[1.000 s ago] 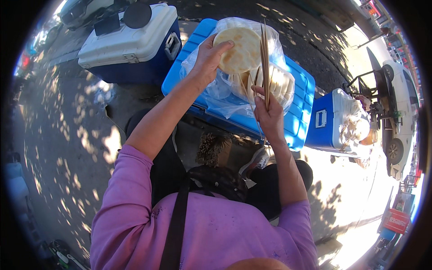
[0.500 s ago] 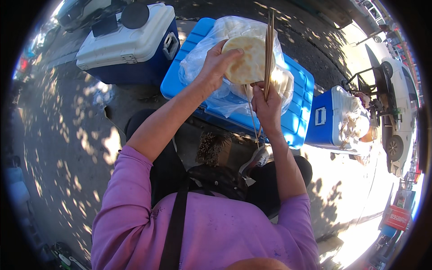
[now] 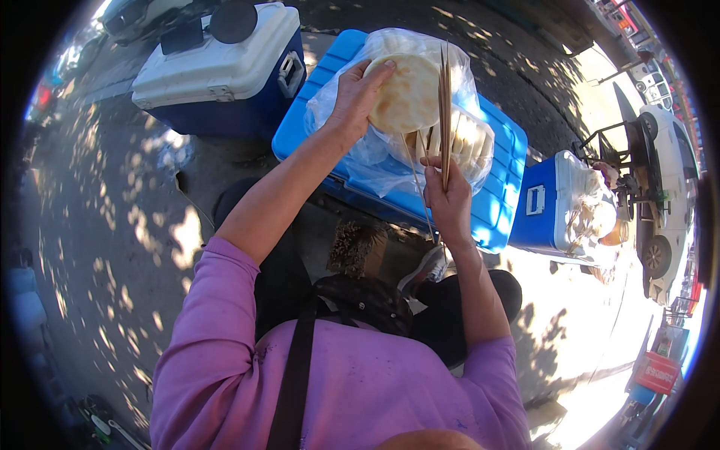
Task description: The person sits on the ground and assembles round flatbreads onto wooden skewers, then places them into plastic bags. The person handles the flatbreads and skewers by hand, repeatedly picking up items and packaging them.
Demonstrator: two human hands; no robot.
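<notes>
Left hand [image 3: 354, 101] pinches flatbread [image 3: 406, 96] between thumb and fingers; right hand [image 3: 448, 201] fingers pressed round thin sticks [image 3: 445, 120]; flatbread now apart from right fingertips, beyond them; a half-second ago, just beside

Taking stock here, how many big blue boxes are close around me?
3: a white-lidded blue cooler at upper left, the bright-blue box under the plastic bag, and another blue cooler at right. The blurred edges may hide more.

Flatbread [image 3: 406, 99] cream, blotched golden-brown. Sticks [image 3: 445, 124] tan-brown. Box [image 3: 508, 154] bright blue. Cooler [image 3: 214, 118] navy, lid [image 3: 202, 81] white. Shirt [image 3: 390, 382] purple, dark-speckled. Strap [image 3: 292, 382] black. Pavement [image 3: 97, 247] grey, light-dappled.
</notes>
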